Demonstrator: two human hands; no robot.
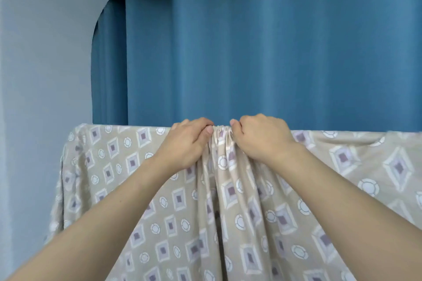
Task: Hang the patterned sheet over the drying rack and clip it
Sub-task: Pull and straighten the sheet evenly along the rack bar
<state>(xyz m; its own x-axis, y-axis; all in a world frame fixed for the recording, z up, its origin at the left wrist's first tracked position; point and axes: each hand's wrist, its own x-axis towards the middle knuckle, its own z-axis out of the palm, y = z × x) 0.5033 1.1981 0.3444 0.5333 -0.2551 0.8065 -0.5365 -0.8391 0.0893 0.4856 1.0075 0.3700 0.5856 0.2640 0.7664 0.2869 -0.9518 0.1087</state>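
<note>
Sheet (251,201), beige with diamonds and rings, hangs draped over a level top edge that runs left to right across our view, its length falling toward us. Our left hand (185,143) and right hand (260,139) sit close together on that edge, fingers curled and pinching the cloth, which is gathered into tight pleats between them. Behind hangs a blue curtain (251,41), framed on the left by a pale grey wall (41,52). Whatever rail bears the sheet is wholly covered; the sheet's lower part and right end are cut off.
</note>
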